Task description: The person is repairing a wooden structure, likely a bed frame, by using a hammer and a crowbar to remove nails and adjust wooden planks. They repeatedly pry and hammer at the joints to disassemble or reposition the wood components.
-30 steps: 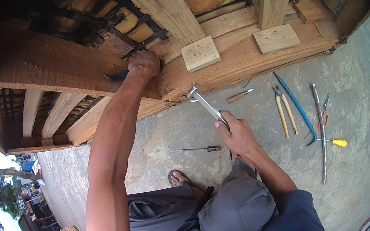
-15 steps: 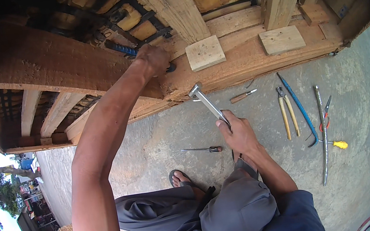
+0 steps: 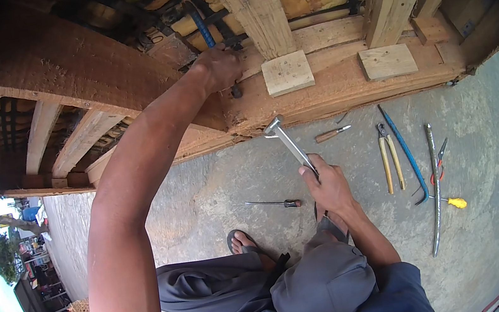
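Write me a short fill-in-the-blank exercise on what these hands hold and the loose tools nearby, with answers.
The tool in the right hand is a ____.
The left hand holds a bar coloured ____.
The screwdriver farthest right has a ____ handle.
In the picture, the pincers lie to the ____ of the silver rod.

Missing words: hammer; blue; yellow; left.

Two hands point(image 3: 332, 189), two screwdrivers point(image 3: 293, 203), two blue bars point(image 3: 403, 147), one hammer point(image 3: 289, 144), one silver rod point(image 3: 436, 187), one pair of pincers point(image 3: 386, 165), one red-handled hand tool point(image 3: 442, 148), one short wooden-handled blade point(image 3: 328, 135) and two pale wooden blocks point(image 3: 287, 73) are showing.
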`<state>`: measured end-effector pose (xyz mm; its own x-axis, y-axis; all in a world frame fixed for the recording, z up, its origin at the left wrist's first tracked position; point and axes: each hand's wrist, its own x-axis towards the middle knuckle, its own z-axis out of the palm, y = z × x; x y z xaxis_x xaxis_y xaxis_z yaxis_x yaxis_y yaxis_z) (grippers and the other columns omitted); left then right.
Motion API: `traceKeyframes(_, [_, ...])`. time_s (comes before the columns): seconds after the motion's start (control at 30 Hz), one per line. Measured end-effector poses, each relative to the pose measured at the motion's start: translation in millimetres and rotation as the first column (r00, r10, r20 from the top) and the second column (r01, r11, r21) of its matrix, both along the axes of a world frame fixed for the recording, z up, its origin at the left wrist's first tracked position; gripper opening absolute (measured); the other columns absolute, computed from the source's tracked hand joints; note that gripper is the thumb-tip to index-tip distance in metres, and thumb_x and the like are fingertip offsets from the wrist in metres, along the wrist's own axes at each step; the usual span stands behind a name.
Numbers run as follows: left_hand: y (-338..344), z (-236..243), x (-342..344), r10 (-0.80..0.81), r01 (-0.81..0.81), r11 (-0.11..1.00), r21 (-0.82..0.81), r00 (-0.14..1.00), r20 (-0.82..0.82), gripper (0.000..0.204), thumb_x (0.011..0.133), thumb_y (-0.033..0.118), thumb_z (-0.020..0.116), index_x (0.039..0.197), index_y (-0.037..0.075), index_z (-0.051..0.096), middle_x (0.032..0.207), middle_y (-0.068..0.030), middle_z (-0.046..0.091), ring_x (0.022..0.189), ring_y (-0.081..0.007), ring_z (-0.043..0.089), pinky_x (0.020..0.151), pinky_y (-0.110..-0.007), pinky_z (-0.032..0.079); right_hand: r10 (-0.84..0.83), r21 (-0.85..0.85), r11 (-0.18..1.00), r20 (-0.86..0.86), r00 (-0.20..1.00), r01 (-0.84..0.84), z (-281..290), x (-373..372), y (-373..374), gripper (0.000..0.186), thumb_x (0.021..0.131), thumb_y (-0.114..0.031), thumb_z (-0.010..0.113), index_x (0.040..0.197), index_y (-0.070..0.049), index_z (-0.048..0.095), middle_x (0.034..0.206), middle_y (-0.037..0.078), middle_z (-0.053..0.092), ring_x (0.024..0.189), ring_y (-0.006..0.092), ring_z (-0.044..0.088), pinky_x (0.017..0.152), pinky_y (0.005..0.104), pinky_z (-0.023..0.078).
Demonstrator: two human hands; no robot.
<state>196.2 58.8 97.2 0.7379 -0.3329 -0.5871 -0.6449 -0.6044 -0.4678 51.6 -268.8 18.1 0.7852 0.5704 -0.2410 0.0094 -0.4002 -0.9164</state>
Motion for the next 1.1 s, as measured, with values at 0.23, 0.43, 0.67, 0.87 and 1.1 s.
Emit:
traceKeyframes(0.23, [-4,6,-2,0.247,-0.242,0.969,0.056,0.965,-0.092,0.021,0.093,0.019,0.061,0.102,0.012,0.08,0.111,-0.0084,0.076,0.108,-0.0284,0.071,0.094,-0.039,0.055,-0.002,-0.036,0.999,-0.045,0.999,0.001,-2,-2,1,0.024,0.098,-0.019,0.06,0.113,-0.001,0.06,0.068,0.021,0.063,0.063,0.0403,0.068,0.059,0.0471,0.05])
traceKeyframes(0.43, [-2,1,-10,0.334,-0.331,0.943,0.042,0.933,-0.132,0.023,0.094,0.019,0.06,0.104,0.011,0.079,0.113,-0.0096,0.076,0.11,-0.0283,0.071,0.091,-0.04,0.057,0.005,-0.041,0.999,-0.033,0.999,-0.007,-8,1,3,0.026,0.098,-0.022,0.061,0.116,-0.003,0.061,0.072,0.02,0.064,0.065,0.0386,0.067,0.063,0.0451,0.051])
traceKeyframes(0.67, [4,0,-21,0.369,-0.368,0.929,0.029,0.924,-0.1,0.024,0.094,0.016,0.059,0.106,0.011,0.079,0.113,-0.0097,0.076,0.11,-0.0287,0.071,0.091,-0.039,0.057,0.011,-0.056,0.998,-0.038,0.999,-0.013,-8,3,5,0.028,0.098,-0.025,0.061,0.117,-0.004,0.062,0.072,0.019,0.064,0.066,0.0391,0.067,0.065,0.0449,0.051])
traceKeyframes(0.87, [-9,12,-28,0.375,-0.373,0.927,0.039,0.924,-0.078,0.023,0.093,0.015,0.058,0.103,0.01,0.079,0.109,-0.0116,0.076,0.106,-0.0291,0.072,0.092,-0.04,0.056,0.131,-0.03,0.991,0.137,0.982,-0.129,-9,6,21,0.029,0.099,-0.017,0.057,0.123,0.0,0.057,0.089,0.027,0.068,0.077,0.0466,0.069,0.066,0.0531,0.053])
traceKeyframes(1.1, [-3,7,-40,0.374,-0.372,0.926,-0.062,0.926,0.045,0.021,0.089,0.011,0.059,0.092,0.01,0.08,0.1,-0.0107,0.077,0.099,-0.0273,0.073,0.096,-0.04,0.05,0.529,-0.297,0.847,0.553,0.643,-0.441,0,86,59,0.036,0.099,-0.023,0.058,0.129,-0.002,0.056,0.103,0.023,0.065,0.082,0.0439,0.069,0.069,0.0533,0.055])
